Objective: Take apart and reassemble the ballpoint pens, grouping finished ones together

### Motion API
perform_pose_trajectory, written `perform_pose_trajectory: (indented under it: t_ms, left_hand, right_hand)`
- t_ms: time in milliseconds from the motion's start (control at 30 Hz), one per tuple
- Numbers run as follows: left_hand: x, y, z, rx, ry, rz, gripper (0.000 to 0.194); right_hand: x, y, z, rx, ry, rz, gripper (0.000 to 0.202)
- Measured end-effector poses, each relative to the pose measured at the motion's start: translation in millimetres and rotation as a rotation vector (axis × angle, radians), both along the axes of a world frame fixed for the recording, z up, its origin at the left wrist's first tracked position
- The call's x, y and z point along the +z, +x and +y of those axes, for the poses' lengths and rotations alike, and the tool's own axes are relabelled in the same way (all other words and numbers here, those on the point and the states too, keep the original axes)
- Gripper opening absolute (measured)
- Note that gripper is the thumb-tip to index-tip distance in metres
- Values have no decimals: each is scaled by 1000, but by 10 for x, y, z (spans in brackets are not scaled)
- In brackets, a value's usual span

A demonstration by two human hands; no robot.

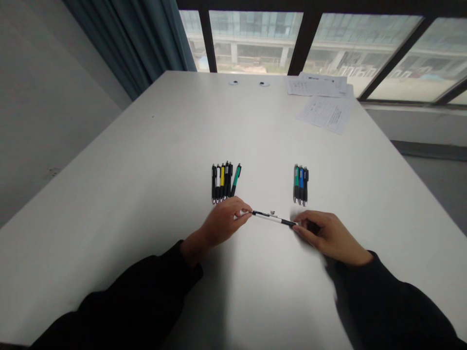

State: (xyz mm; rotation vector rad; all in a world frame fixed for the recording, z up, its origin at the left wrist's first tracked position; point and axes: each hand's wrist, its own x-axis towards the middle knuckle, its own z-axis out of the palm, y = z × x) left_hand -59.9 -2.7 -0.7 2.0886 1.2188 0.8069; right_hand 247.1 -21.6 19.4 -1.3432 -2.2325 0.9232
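A white pen with black ends [272,218] spans the gap between my hands, slightly tilted down to the right. My left hand [226,218] pinches its left end between thumb and fingers. At its black right end, the thumb and fingertips of my right hand [324,233] close on the tip. Just beyond my left hand lies a row of several pens, among them a yellow pen [222,177] and a green pen [237,177] set at a slant. Beyond my right hand lie another green pen [296,180], a blue pen [301,180] and a black pen [305,182], side by side.
All this is on a white table [182,136]. Printed papers [324,107] lie at its far right corner. Two small white-and-black objects [233,83] [264,84] sit near the far edge. A tiny object [272,212] is just behind the held pen.
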Motion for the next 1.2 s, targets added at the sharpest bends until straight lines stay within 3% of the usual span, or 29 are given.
perform_pose_trajectory:
  t_ms: [733,900,1000,1100,1200]
  left_hand:
    - [-49,-11,3,4,30,-6,7]
    - [-49,-14,0,61,15,-109,13]
    - [-19,1,3,143,-90,-276,18]
    - [10,27,8,202,-311,-488,25]
    - [29,74,-29,111,-601,-609,36]
  right_hand:
    - [-2,-3,2,1,29,-36,19]
    - [-5,-9,0,-46,-33,36,23]
    - [4,-3,-17,-111,-141,156,26]
    - [3,-7,-38,-150,-251,313,27]
    - [-9,-32,-66,-160,-361,437,27]
